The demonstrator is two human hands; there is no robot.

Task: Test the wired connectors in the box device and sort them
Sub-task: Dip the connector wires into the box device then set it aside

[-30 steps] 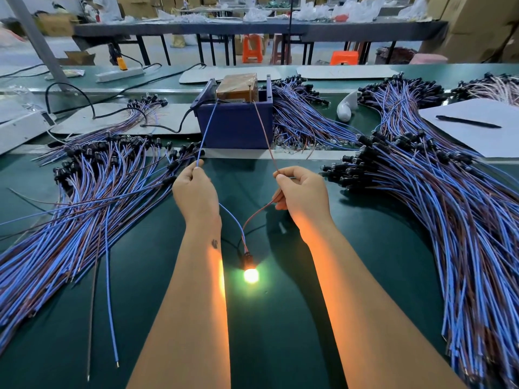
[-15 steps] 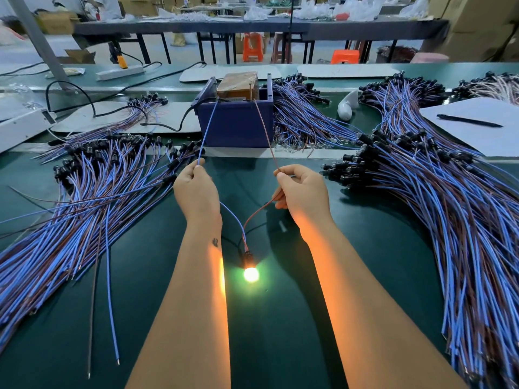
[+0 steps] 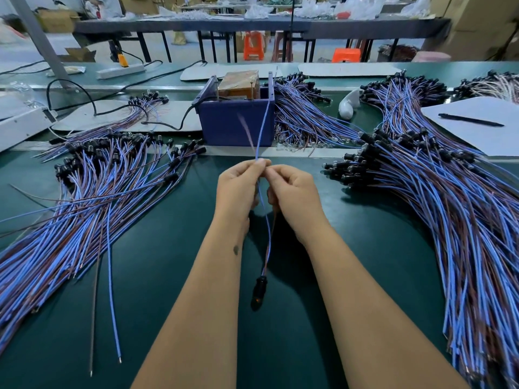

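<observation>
Left heap of blue-and-brown wired connectors [image 3: 92,209] fans over green tabletop [image 3: 157,276]; left hand [image 3: 238,189] and right hand [image 3: 295,192] pinch both leads together; unlit black-capped connector [image 3: 259,293] hangs below, long axis vertical; blue box device [image 3: 236,119] beyond; right heap [image 3: 438,197] equally near.

two bare arms with no sleeves, no rings, no watch. the left hand [image 3: 238,189] arm has one small dark mark [image 3: 236,249] near the wrist. the right hand [image 3: 295,192] arm is plain.
</observation>
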